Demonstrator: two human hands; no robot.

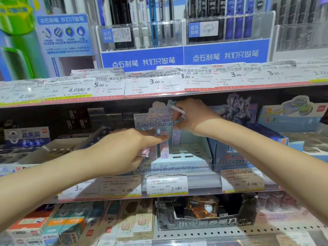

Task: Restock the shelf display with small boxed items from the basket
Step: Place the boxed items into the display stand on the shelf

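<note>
A pale blue Sanrio display box [200,153] with rows of slots stands on the middle shelf. A few slim pastel boxes [164,148] stand upright in its left slots. My left hand [124,150] is at the display's left front, closed around a small bundle of pink slim boxes [146,152]. My right hand [191,116] is higher, in front of the display's cartoon header card [152,118], pinching one slim pastel box [178,110] that lies tilted between thumb and fingers. The basket is not in view.
A blue carton [229,155] stands right of the display and an open white carton [53,150] left of it. The upper shelf edge [159,93] with price tags hangs just above my right hand. Boxed items fill the lower shelf [204,213].
</note>
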